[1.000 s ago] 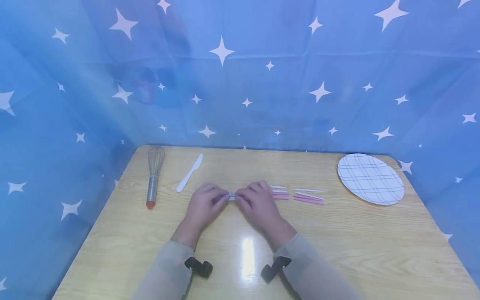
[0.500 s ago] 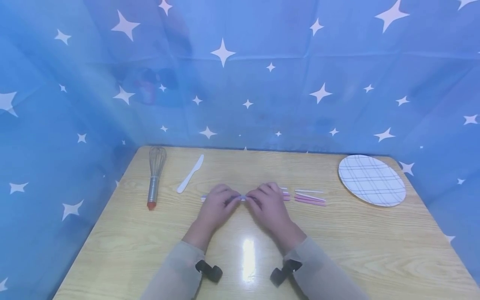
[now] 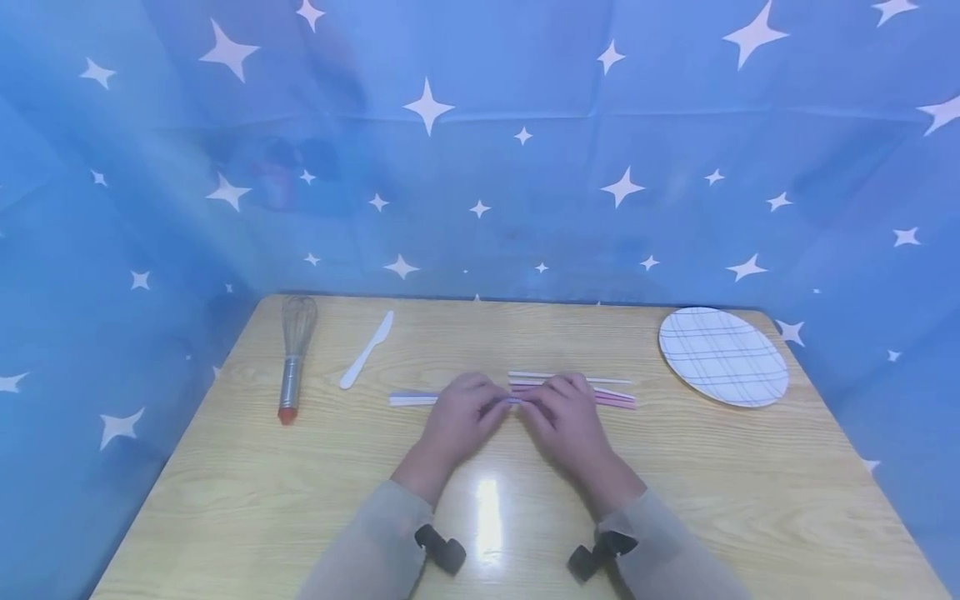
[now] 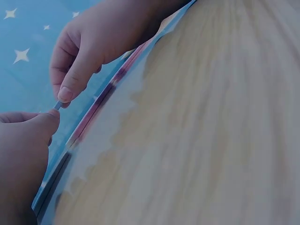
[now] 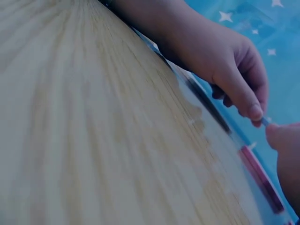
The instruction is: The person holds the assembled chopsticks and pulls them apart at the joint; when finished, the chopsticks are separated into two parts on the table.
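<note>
Between my two hands is a thin blue-purple stick (image 3: 513, 401), most of it hidden by the fingers. My left hand (image 3: 463, 421) pinches one part with thumb and fingertips; my right hand (image 3: 570, 429) pinches it close beside. A short piece of the stick (image 4: 58, 105) shows between the fingertips in the left wrist view, raised above the table. Purple and white sticks (image 3: 411, 400) lie left of my left hand. Pink sticks (image 3: 617, 402) and white sticks (image 3: 611, 381) lie behind and right of my right hand, partly covered by it.
On the wooden table (image 3: 300, 500), a whisk (image 3: 294, 358) with a red end and a white plastic knife (image 3: 366, 350) lie at the back left. A white plate (image 3: 723, 357) with a line pattern lies at the back right. A blue starry curtain (image 3: 480, 167) hangs behind.
Both hands have moved right together along with the pinched stick. The purple and white sticks on the left have come into sight from behind my left hand.
</note>
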`<move>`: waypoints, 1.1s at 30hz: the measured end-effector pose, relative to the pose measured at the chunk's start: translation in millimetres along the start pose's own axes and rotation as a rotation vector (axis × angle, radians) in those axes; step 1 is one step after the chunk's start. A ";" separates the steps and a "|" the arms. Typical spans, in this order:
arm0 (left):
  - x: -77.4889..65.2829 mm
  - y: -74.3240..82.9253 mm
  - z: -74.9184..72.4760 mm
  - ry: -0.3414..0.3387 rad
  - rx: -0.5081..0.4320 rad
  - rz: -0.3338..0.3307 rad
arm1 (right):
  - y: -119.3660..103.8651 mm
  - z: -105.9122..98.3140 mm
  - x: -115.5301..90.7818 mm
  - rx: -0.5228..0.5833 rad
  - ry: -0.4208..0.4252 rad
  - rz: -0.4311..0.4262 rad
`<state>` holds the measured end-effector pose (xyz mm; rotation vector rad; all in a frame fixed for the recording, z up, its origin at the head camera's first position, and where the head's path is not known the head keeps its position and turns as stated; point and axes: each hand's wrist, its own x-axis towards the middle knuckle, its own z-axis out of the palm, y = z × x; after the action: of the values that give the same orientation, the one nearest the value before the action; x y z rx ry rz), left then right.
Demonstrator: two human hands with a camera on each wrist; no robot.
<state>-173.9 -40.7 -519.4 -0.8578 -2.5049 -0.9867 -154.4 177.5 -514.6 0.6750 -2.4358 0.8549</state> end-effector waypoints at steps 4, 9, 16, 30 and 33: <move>7.2 11.4 8.6 -0.001 0.029 0.034 | 7.8 -11.4 -8.0 -0.008 0.019 0.004; 15.0 26.0 17.9 -0.013 0.040 0.055 | 20.4 -22.4 -16.5 -0.005 0.040 -0.001; 22.6 38.9 32.9 -0.016 0.017 0.087 | 31.9 -37.5 -25.9 0.007 0.047 0.005; 34.6 47.9 58.5 -0.015 0.095 0.183 | 48.4 -56.7 -36.6 -0.010 0.096 -0.036; 37.8 49.9 63.3 0.009 0.072 0.198 | 51.2 -59.5 -37.6 -0.011 0.102 -0.020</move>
<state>-175.8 48.4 -520.8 -1.0517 -2.3769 -0.8291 -139.6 263.3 -517.0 0.6344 -2.3375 0.8463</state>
